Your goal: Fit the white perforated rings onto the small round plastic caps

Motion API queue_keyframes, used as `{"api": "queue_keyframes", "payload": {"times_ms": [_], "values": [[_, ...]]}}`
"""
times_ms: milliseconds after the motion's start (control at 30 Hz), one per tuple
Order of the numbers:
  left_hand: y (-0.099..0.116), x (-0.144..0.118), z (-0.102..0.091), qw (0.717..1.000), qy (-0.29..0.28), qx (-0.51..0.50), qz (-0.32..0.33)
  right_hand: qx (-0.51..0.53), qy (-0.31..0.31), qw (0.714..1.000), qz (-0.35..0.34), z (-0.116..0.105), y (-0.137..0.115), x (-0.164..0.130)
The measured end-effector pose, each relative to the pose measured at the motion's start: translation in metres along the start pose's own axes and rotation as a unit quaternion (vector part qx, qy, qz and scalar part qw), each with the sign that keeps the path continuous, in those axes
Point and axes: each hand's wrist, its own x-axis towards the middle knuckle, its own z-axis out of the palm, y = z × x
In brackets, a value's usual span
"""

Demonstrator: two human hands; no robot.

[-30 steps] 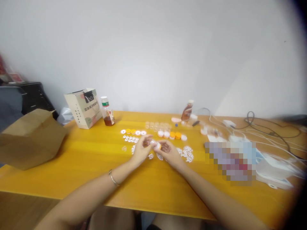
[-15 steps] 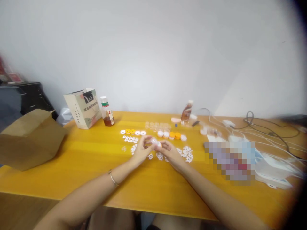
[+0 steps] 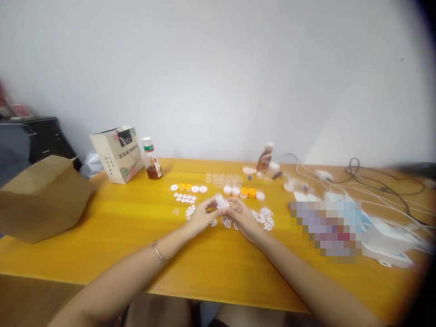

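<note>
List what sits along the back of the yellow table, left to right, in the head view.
Brown paper bag → cream printed gift bag → clear bottle of brown liquid with a white cap → row of small clear plastic jars → tilted brown bottle → tangle of white and dark cables.

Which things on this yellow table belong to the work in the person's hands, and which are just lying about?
In use:
small clear piece held between left hand and right hand
white flat parts
orange and white caps
ring row

Lying about:
paper gift bag
brown bag
two drink bottles
cables
</note>
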Motion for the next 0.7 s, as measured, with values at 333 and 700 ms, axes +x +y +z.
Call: {"api": "queue_keyframes", "payload": {"times_ms": [333,700], "values": [[0.006,-0.008,0.004,0.999,0.008,-0.008,0.033,0.048,-0.047,0.998,-0.007,0.004,-0.003,-0.005],[0.009,-0.016,0.015,0.997,0.032,-0.018,0.065,0.138,-0.054,0.989,0.028,0.003,-0.001,-0.006]]}}
